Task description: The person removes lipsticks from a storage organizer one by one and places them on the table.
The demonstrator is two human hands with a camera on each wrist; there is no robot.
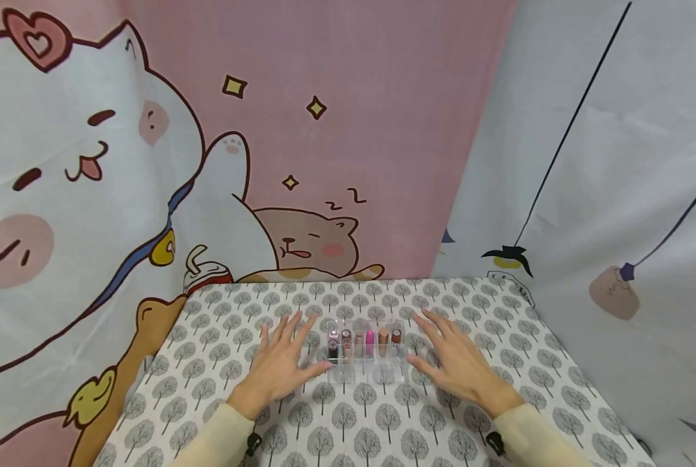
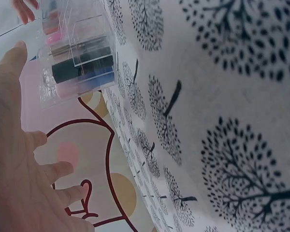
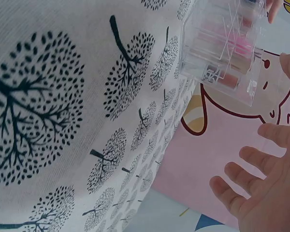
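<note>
A clear plastic lipstick organizer [image 1: 364, 373] stands on the table between my two hands. Several lipsticks fill its back row, among them a bright pink one [image 1: 370, 342] and a dark-based one [image 1: 333, 350] at the left end. My left hand [image 1: 277, 366] is spread just left of the organizer, its thumb pointing toward the near left side. On the other side my right hand [image 1: 455, 363] has its fingers spread too, thumb toward the box. In both wrist views the palms hold nothing, and a gap shows between each hand and the organizer [image 2: 94, 29].
The table is covered by a white cloth [image 1: 301, 447] printed with grey trees. Behind it hangs a pink cartoon curtain [image 1: 383, 130], with a pale curtain [image 1: 634, 162] at the right. Each wrist wears a dark strap piece.
</note>
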